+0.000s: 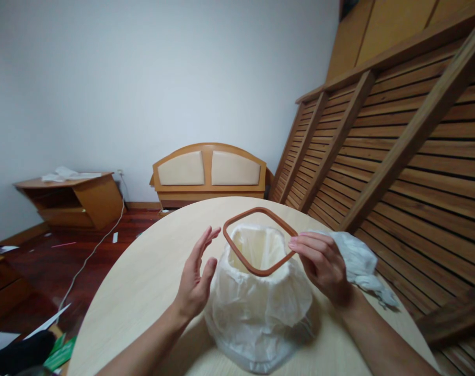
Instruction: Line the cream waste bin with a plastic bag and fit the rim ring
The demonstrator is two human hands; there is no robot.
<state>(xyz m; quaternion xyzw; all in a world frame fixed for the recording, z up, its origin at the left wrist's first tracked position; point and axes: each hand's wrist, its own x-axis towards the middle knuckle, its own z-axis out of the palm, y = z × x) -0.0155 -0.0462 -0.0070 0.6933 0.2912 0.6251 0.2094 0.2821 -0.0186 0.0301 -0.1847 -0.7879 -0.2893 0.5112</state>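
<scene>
1. Between the two hands stands a bin point(256, 256) draped in a thin white bag point(261, 318), its mouth facing up and its loose skirt spread on the table point(151, 271).
2. Above that mouth, just left of the right hand point(321, 261), hangs a brown square ring point(261, 272). Fingers and thumb pinch it at one corner only, so it could swivel or dip; a weak grip there would be the cause.
3. Beside the ring's far corner, the left hand point(196, 287) is spread wide, thumb apart, holding nothing. With no second support, that side might drop first and land askew on the rim.
4. Under the ring, the bag lies wrinkled and slack. If the ring came down unevenly, I'd expect it to snag a fold and drag the plastic off the rim — or tear it, thin as it looks.
5. Beyond the right hand, a crumpled white bundle point(357, 256) lies near the table edge; a careless sweep of that forearm could knock it off.
</scene>
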